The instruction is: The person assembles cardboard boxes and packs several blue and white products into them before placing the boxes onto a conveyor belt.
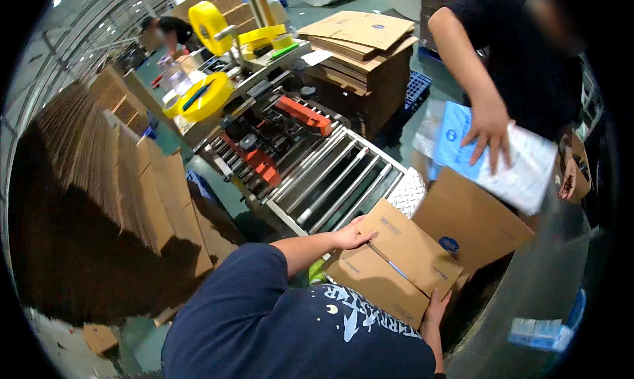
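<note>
While the left hand (pixel 350 236) lies flat with fingers spread loosely on the far top flap of a closed brown cardboard box (pixel 396 263), the right hand (pixel 435 307) curls its fingers up around the box's near right edge, so both hands steady it without any tight clench. That box sits tilted just in front of the person's dark blue shirt (pixel 277 326), its two top flaps meeting along a centre seam, with a small pale rectangular label on the far flap and another near the right corner. Just beyond it stands a second, open brown carton (pixel 472 224) bearing a small blue round mark on its side. Above that carton, another person's hand (pixel 489 131) presses, fingers splayed, on a flat blue and white plastic package (pixel 502 157). Behind the closed box runs a steel roller conveyor (pixel 333 174) leading into a sealing machine with orange parts (pixel 304 113) and big yellow tape rolls (pixel 208 22). Flattened brown cartons stand in rows on the left (pixel 125 174), and another flat stack (pixel 360 38) rests beyond the machine.
</note>
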{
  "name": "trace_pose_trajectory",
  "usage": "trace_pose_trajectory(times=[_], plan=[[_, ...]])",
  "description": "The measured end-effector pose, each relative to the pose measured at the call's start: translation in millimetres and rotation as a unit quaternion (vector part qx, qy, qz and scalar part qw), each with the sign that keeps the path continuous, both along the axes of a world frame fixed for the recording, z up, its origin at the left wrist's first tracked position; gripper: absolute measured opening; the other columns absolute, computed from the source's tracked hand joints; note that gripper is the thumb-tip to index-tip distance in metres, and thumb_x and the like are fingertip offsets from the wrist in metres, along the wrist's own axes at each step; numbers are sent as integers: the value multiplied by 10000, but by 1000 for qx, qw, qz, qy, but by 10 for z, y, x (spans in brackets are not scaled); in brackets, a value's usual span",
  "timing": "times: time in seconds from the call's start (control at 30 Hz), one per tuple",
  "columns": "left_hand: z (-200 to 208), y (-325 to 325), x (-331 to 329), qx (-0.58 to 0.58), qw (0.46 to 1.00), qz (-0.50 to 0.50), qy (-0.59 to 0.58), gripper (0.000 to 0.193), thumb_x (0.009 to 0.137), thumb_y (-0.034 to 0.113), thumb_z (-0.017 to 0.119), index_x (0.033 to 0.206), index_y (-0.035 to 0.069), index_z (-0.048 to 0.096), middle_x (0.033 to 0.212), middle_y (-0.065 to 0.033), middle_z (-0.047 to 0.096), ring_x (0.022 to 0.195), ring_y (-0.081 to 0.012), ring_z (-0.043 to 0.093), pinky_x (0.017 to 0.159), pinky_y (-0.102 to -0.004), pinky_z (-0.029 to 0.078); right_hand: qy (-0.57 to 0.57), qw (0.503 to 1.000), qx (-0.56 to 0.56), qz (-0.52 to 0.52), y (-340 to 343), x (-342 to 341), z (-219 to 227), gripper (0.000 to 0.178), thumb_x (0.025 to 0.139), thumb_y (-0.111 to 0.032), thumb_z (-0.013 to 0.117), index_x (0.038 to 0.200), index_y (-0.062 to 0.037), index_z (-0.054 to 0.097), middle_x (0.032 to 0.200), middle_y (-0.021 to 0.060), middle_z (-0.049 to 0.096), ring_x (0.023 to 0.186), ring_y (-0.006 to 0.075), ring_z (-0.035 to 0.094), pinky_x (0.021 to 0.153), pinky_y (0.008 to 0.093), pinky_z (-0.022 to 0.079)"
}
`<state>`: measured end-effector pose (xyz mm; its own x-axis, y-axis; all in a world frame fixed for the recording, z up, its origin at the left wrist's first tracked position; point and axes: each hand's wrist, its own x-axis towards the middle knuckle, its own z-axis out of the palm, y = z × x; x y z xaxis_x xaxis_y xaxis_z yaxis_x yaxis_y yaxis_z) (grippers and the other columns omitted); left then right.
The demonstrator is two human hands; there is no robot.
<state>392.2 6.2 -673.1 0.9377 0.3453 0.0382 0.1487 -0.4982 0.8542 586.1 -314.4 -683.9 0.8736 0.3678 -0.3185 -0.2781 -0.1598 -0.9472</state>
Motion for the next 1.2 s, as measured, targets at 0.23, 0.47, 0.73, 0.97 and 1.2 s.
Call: trace_pose_trajectory(times=[0.23, 0.47, 0.73, 0.97, 1.2], plan=[[282, 1396, 324, -59, 998, 20, 30, 610, 824, 356, 583, 1304, 40, 380, 1274, -156, 457, 1166, -293, 446, 982, -356, 335, 13, 1000, 9, -9, 1075, -807, 208, 541, 900, -184, 490, 1346, -76, 203, 1300, 105, 377, 1154, 224, 407, 923, 379, 387], [854, 2417, -355, 410, 878, 126, 212, 649, 813, 472, 485, 1330, 107, 344, 1396, -141, 286, 1305, -357, 209, 1040, -552, 138, 87, 991, 86, 46, 3228, -1069, 20, 608, 869, -186, 537, 1350, -69, 185, 1307, 115, 378, 1157, 245, 399, 957, 374, 342], [952, 3413, -774, 359, 897, 174, 189, 653, 766, 479, 543, 1202, 3, 443, 1341, -205, 338, 1273, -358, 273, 1043, -475, 210, 10, 988, 90, 128, 5040, -1240, 295, 649, 879, -175, 535, 1378, -73, 133, 1289, 140, 392, 1172, 249, 388, 990, 360, 303], [907, 3981, -1141, 258, 909, 268, 185, 602, 754, 424, 579, 1179, 17, 452, 1336, -193, 339, 1270, -332, 290, 1008, -483, 270, -12, 984, 123, 126, 5877, -1651, 298, 741, 831, -92, 582, 1392, -54, 100, 1297, 160, 392, 1153, 245, 418, 983, 342, 316], [999, 2891, -1310, 330, 867, 224, 299, 771, 703, 397, 643, 1341, 119, 310, 1417, -150, 234, 1327, -325, 179, 1026, -553, 184, 62, 914, -81, 392, 5785, -1694, 641, 583, 880, -411, 484, 1371, -175, 275, 1065, 75, 533, 822, 170, 506, 596, 308, 441]])
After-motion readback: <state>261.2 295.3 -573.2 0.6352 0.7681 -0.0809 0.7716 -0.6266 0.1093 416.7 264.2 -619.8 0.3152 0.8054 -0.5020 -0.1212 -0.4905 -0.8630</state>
